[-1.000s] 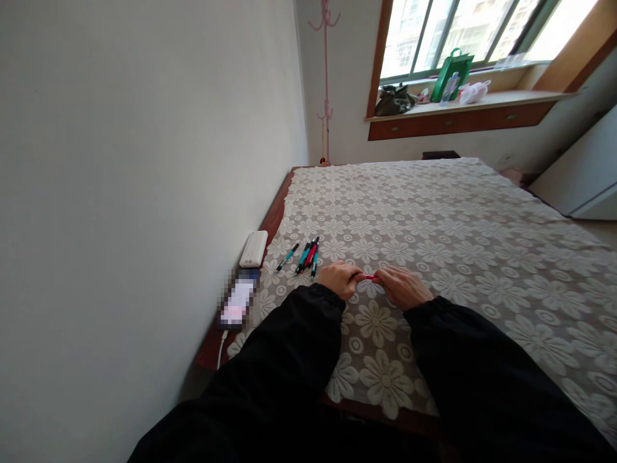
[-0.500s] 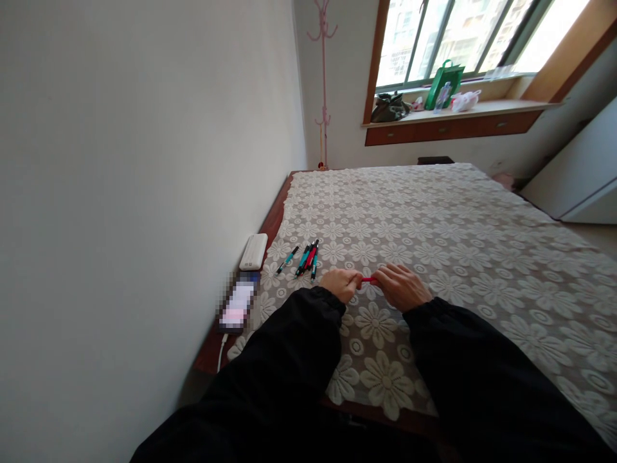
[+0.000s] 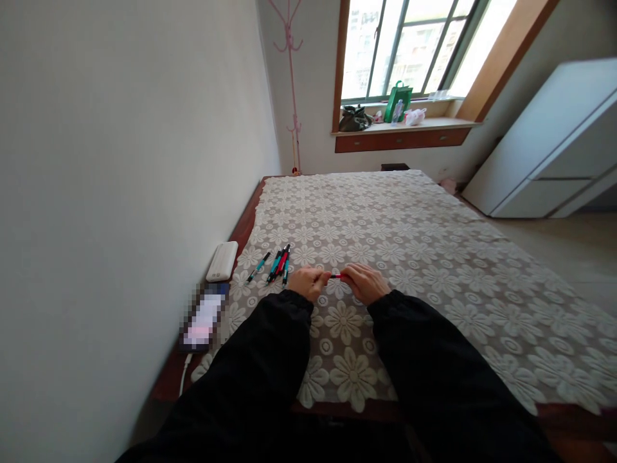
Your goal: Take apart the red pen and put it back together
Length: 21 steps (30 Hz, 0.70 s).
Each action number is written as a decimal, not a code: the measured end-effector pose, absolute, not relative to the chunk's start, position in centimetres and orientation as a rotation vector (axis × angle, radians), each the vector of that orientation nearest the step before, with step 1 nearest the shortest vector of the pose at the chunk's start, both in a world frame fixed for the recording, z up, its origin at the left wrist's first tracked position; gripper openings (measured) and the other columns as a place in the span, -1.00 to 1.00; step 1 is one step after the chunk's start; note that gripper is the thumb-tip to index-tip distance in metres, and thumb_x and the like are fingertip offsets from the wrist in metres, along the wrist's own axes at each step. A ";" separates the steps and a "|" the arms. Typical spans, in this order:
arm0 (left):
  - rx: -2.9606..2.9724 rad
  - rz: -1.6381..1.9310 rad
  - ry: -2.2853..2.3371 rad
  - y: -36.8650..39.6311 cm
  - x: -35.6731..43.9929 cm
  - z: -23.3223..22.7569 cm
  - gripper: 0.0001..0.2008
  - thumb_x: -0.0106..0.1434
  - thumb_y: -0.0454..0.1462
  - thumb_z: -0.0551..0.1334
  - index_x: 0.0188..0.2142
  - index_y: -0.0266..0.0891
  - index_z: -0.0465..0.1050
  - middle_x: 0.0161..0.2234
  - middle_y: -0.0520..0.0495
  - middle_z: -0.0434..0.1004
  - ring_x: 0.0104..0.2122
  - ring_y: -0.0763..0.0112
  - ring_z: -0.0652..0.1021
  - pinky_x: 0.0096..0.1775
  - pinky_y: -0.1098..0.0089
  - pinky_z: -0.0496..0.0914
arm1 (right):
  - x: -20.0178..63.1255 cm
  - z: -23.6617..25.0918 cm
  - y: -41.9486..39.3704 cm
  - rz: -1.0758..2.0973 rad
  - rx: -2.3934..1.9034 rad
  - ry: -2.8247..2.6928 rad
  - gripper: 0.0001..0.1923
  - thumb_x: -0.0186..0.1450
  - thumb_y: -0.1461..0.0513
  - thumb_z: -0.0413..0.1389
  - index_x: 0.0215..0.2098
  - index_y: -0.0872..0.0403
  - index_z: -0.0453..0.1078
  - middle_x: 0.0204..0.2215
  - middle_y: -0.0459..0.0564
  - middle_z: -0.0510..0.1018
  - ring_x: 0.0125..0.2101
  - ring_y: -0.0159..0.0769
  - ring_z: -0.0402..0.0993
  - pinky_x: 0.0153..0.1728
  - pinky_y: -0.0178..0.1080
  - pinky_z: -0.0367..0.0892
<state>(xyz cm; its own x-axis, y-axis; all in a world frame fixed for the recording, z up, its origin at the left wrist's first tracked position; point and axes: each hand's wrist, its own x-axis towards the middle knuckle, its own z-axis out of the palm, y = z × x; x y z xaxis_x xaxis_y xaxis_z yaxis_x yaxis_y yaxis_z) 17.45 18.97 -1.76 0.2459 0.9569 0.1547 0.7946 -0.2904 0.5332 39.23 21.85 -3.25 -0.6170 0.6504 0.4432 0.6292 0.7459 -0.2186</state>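
Between my hands a red and black pen (image 3: 336,276) is held level, just above the flowered tablecloth. My left hand (image 3: 308,283) is closed on its left, black end. Fingers of my right hand (image 3: 365,281) wrap round the red part. Most of the pen is hidden by the fingers. To the left of my left hand lies a small pile of pens (image 3: 278,263), teal, red and black. A single teal and black pen (image 3: 258,267) lies apart, left of the pile.
A lace tablecloth (image 3: 351,321) covers the table. On the wooden left edge are a white power bank (image 3: 222,261) and a phone (image 3: 204,318) with a white cable, beside the wall. Beyond stand a pink coat rack (image 3: 291,77), a windowsill with bags, and a white cabinet (image 3: 544,148).
The camera view has turned to the right, so everything sits further left. A black part of the pen now shows between my hands, where only red showed before.
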 end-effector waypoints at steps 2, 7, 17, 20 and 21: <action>2.152 0.626 1.613 18.9 17.5 -1.8 -0.48 0.43 -0.02 -0.05 -0.47 -0.15 0.54 -0.51 -0.02 0.53 -0.31 0.34 0.51 -0.22 0.39 0.33 | 39.3 -3.4 21.9 0.074 -0.964 -2.446 -0.82 0.47 0.19 -0.05 -0.20 0.04 0.37 -0.32 0.02 0.58 -0.29 -0.22 0.50 -0.23 -0.23 0.27; 2.139 0.873 1.503 18.9 17.6 -1.9 -0.71 0.29 -0.12 0.22 -0.04 -0.13 0.49 -0.21 -0.02 0.60 -0.25 0.39 0.52 -0.12 0.39 0.37 | 39.2 -3.4 21.7 0.100 -1.019 -2.460 -0.83 0.46 0.16 0.00 -0.13 0.05 0.38 -0.30 0.00 0.60 -0.31 -0.24 0.51 -0.26 -0.24 0.27; 2.151 0.635 1.661 19.0 17.6 -1.7 -0.48 0.43 -0.05 -0.03 -0.52 -0.15 0.53 -0.53 -0.02 0.54 -0.32 0.34 0.50 -0.25 0.40 0.29 | 38.9 -3.2 21.9 0.091 -0.910 -2.473 -0.86 0.46 0.23 -0.01 -0.17 0.05 0.38 -0.29 0.03 0.57 -0.27 -0.23 0.47 -0.22 -0.22 0.26; 2.107 0.619 1.718 19.1 17.5 -2.0 -0.40 0.43 -0.01 -0.06 -0.59 -0.17 0.51 -0.58 -0.05 0.49 -0.34 0.34 0.51 -0.26 0.38 0.29 | 38.9 -3.6 21.9 0.088 -0.929 -2.476 -0.86 0.45 0.27 -0.02 -0.12 0.05 0.37 -0.27 0.01 0.58 -0.30 -0.25 0.48 -0.24 -0.23 0.25; 2.099 0.625 1.718 19.2 17.5 -2.0 -0.40 0.43 -0.01 -0.07 -0.58 -0.17 0.52 -0.58 -0.06 0.50 -0.34 0.33 0.51 -0.26 0.38 0.30 | 38.9 -3.6 21.9 0.085 -0.939 -2.473 -0.86 0.46 0.27 -0.02 -0.12 0.05 0.37 -0.27 0.01 0.58 -0.30 -0.26 0.49 -0.24 -0.24 0.25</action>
